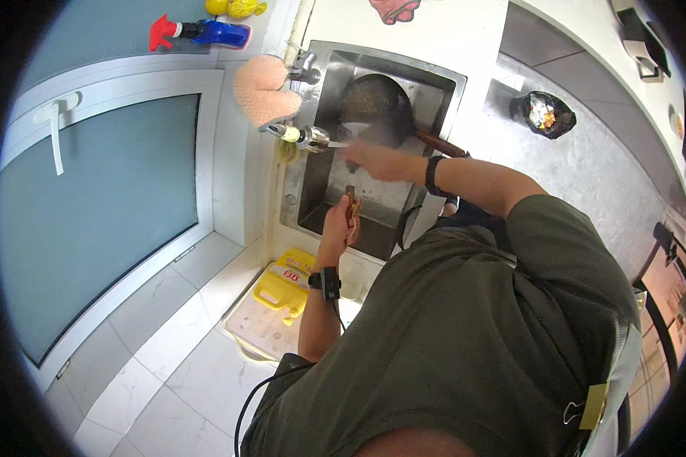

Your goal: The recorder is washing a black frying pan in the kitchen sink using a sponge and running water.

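In front of me is a stainless-steel sink [460,94] with a dark wok [371,97] tilted inside it. The wok's wooden handle [440,143] rests across the sink's near right rim. My left hand [337,228] grips a brown wooden handle [350,197] over the near part of the basin; what it belongs to is unclear. My right hand [371,160] is blurred, beside the tap's spout with its fitted filter [314,139]. A pale streak, perhaps water, runs from the spout to its fingers. Whether these fingers hold something cannot be made out.
A pink mitt-shaped cloth [266,91] hangs over the tap [304,71]. A yellow jug [286,283] lies on a board [263,334] at the left. A spray bottle [223,33] lies by the window [114,200]. A lined bin [549,114] stands on the floor.
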A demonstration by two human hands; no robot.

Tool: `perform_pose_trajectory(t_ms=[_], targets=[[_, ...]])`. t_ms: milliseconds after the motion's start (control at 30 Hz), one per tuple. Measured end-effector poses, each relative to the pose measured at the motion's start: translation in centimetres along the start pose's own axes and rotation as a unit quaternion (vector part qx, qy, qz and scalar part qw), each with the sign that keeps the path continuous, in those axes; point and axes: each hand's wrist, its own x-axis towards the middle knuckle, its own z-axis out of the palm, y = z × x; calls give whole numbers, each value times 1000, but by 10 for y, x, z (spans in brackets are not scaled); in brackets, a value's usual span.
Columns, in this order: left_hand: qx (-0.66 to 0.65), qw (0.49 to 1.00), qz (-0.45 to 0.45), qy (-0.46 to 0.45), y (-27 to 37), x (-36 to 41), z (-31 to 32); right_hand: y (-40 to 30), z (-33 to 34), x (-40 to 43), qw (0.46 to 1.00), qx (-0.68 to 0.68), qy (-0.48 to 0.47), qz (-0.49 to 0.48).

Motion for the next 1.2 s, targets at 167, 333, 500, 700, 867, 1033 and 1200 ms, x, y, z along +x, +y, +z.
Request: perform_pose_trajectory(t_ms=[167, 333, 500, 700, 867, 1033, 1200], targets=[[-41, 998, -10, -38, 8, 16, -3, -48, -1, -15, 998, 30, -5, -47], [-36, 998, -46, -37, 9, 2, 4, 14, -21, -11, 989, -134, -24, -59], [-22, 999, -34, -19, -1, -10, 6, 54, -34, 6, 978, -172, -50, -103], [11, 999, -36, 1, -8, -17, 3, 33, -14, 22, 995, 10, 58, 84], [89, 994, -37, 48, -36, -17, -4, 20, -13, 37, 916, 146, 193, 320], [400, 886, 165, 167, -56, 2, -14, 47, 61, 38, 955, 80, 152, 243], [554, 782, 228, 174, -17, 2, 20, 126, 67, 48, 918, -35, 85, 385]])
